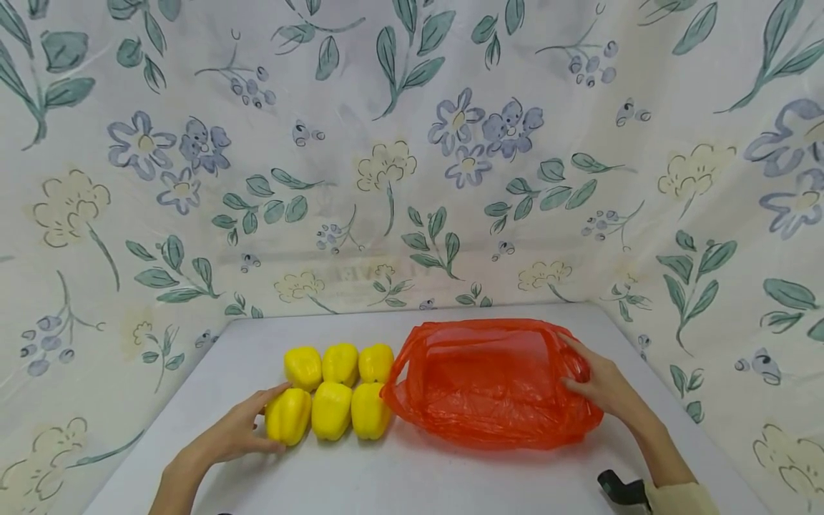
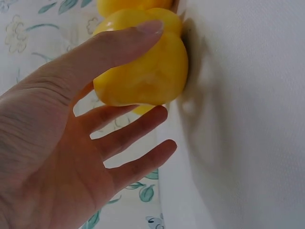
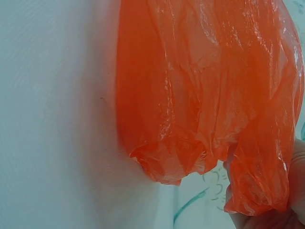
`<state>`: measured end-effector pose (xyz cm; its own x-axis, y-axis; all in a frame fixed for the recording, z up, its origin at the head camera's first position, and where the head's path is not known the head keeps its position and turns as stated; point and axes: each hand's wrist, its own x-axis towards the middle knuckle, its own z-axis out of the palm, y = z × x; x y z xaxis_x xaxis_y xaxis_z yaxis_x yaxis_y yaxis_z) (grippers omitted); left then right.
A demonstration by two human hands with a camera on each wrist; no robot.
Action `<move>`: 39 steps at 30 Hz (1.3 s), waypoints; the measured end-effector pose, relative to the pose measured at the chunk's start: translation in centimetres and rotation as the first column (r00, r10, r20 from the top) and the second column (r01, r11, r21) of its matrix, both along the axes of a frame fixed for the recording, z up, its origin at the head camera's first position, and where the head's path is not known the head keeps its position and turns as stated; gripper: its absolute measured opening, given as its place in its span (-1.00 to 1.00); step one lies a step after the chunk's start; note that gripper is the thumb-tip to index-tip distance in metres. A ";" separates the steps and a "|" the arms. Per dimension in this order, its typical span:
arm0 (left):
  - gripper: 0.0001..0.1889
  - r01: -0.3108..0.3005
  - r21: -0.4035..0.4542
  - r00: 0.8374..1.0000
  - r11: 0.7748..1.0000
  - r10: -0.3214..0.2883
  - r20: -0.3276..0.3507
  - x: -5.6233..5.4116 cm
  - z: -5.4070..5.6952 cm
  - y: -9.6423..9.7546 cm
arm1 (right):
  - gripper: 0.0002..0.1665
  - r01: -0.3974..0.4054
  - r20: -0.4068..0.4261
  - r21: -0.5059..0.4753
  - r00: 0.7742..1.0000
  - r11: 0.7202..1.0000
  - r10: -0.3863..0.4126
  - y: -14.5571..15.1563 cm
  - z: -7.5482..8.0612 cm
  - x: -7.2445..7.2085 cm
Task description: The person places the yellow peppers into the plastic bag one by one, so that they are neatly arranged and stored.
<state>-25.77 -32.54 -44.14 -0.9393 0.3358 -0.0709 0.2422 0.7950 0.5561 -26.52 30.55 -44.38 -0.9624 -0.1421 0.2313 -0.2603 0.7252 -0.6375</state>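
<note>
Several yellow bell peppers point(image 1: 331, 411) stand in two rows on the white table, left of a red plastic bag point(image 1: 489, 386). My left hand point(image 1: 234, 429) has its thumb and a finger around the front-left bell pepper point(image 1: 288, 417). In the left wrist view, the thumb lies over that bell pepper point(image 2: 143, 71) and the other fingers spread beside it; the index finger is mostly hidden. At the bag's right side, my right hand point(image 1: 605, 383) grips the plastic between thumb and fingers. Bunched red plastic point(image 3: 259, 181) partly hides that hand in the right wrist view.
A black object point(image 1: 623, 491) lies near the right forearm, at the table's front right. Floral cloth point(image 1: 386, 214) hangs behind and along the sides of the white table point(image 1: 450, 479). The bag's left handle touches or overlaps the nearest bell peppers.
</note>
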 end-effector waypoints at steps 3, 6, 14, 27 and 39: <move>0.08 -0.013 -0.001 1.000 1.000 0.013 -0.007 0.0 0.1 0.1 | -0.05 0.005 0.003 0.001 1.000 1.000 -0.005 0.0 0.1 0.0; 0.06 -0.027 0.004 1.000 1.000 0.027 -0.006 0.0 0.1 0.2 | -0.04 0.012 0.004 -0.002 1.000 1.000 -0.012 0.0 0.2 0.0; 0.03 -0.063 0.025 0.998 0.998 0.064 -0.018 0.1 -0.1 -0.1 | -0.06 0.007 -0.025 0.008 1.000 1.000 -0.007 -0.2 0.0 0.1; -0.07 -0.093 0.106 0.981 0.990 0.110 -0.161 0.7 0.9 -0.4 | -0.05 0.025 0.002 0.004 1.000 1.000 -0.025 -0.2 0.1 0.3; -0.12 -0.054 0.159 0.949 0.986 0.100 -0.298 0.0 2.9 1.8 | -0.08 0.021 -0.025 0.001 0.999 1.000 -0.021 -0.2 -0.1 0.2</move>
<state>-25.78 -30.79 -41.25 -0.9315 0.2470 0.2669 0.3598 0.7329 0.5774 -26.32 30.35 -44.46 -0.9592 -0.1226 0.2548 -0.2609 0.7313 -0.6302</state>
